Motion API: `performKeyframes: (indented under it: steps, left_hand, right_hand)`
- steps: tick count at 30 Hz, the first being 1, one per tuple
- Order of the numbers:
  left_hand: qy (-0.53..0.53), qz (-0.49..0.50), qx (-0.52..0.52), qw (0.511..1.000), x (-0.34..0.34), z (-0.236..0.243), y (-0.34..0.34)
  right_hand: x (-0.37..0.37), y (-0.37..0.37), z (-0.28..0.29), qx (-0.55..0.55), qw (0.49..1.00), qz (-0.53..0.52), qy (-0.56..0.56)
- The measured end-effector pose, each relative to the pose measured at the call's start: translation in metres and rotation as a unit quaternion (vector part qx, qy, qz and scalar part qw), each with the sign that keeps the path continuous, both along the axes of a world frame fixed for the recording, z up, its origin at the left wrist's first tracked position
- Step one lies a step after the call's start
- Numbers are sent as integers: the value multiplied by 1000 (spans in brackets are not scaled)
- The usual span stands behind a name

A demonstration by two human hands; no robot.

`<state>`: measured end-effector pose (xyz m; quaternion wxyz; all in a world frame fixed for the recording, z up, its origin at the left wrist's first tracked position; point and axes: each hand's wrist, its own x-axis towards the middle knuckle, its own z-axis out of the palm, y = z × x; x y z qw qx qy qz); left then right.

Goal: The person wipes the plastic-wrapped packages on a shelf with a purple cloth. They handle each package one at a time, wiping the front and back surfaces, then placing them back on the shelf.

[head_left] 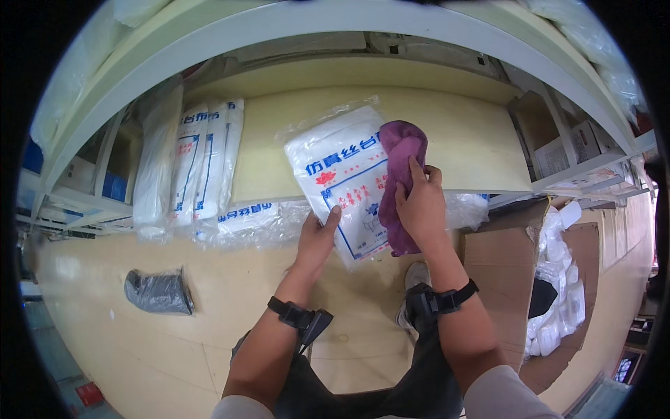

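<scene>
I see the left hand (317,234) gripping the lower-left edge of a flat white plastic packet (342,178) above the shelf edge (474,140); right hand (419,206) pressed closed on purple cloth (399,157) against the packet's right side.

A flat white plastic package (342,185) (blue-framed label, red marks) lies at the shelf edge; similar white packages (202,164) stand left.

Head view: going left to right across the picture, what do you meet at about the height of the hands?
Grey plastic bag on the floor → stacked white packets on the shelf → left hand → clear-wrapped white packet → purple cloth under the right hand → cardboard box of white packets.
</scene>
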<state>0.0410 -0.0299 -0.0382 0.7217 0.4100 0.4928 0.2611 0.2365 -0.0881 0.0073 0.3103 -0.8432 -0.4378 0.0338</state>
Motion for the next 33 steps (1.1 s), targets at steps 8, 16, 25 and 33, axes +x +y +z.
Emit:
performKeyframes:
  steps: [8, 16, 25, 33]
  left_hand:
    - [226, -150, 188, 944, -8, -60, -7]
    - [110, -123, 130, 978, -9, -27, -9]
    - [74, -24, 240, 968, 1, -31, 2]
    - [206, -72, 336, 916, -2, 1, -10]
  right_hand:
    - [-67, -1, -4, 39, 962, 252, -96]
    - [54, -3, -15, -61, 992, -83, -66]
    - [-3, 11, 16, 224, 971, 76, 37]
    - [-22, 22, 0, -33, 998, 52, 19]
